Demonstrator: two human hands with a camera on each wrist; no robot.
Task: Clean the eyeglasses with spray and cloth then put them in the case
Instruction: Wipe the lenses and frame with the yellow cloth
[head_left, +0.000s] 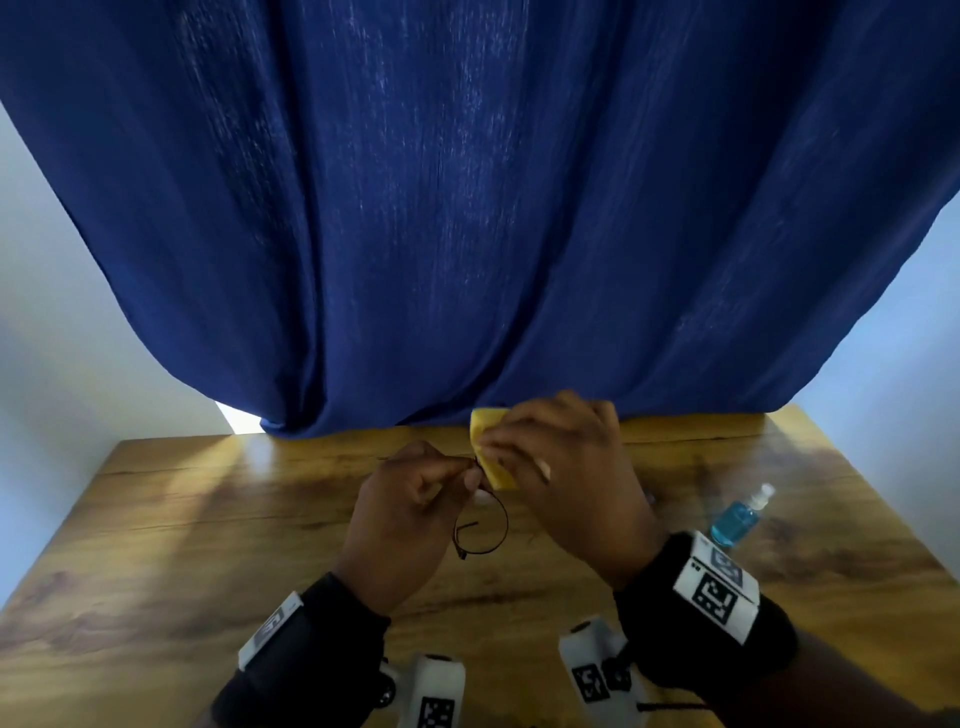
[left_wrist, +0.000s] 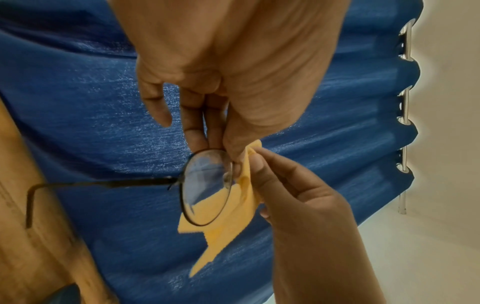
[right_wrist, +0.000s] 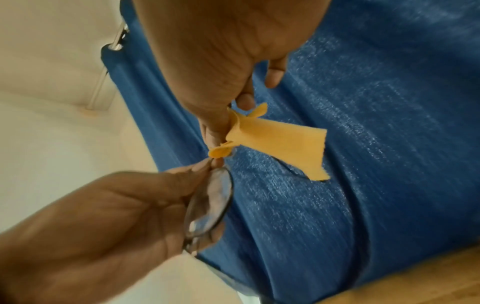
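Thin black round-rimmed eyeglasses (head_left: 483, 527) are held above the wooden table (head_left: 208, 519). My left hand (head_left: 467, 475) pinches the frame at the top of one lens (left_wrist: 207, 185); a temple arm (left_wrist: 103, 184) sticks out to the side. My right hand (head_left: 498, 457) pinches a yellow cloth (head_left: 491, 447) folded over the other lens, right beside my left fingertips. The cloth (left_wrist: 228, 218) hangs loose behind the bare lens. In the right wrist view the cloth (right_wrist: 283, 144) trails from my right hand (right_wrist: 227, 129), and my left hand (right_wrist: 205, 167) holds the lens (right_wrist: 210, 205). No case is in view.
A small spray bottle of blue liquid (head_left: 737, 519) lies on the table to the right of my right wrist. A dark blue curtain (head_left: 467, 208) hangs right behind the table's far edge. White walls flank it on both sides.
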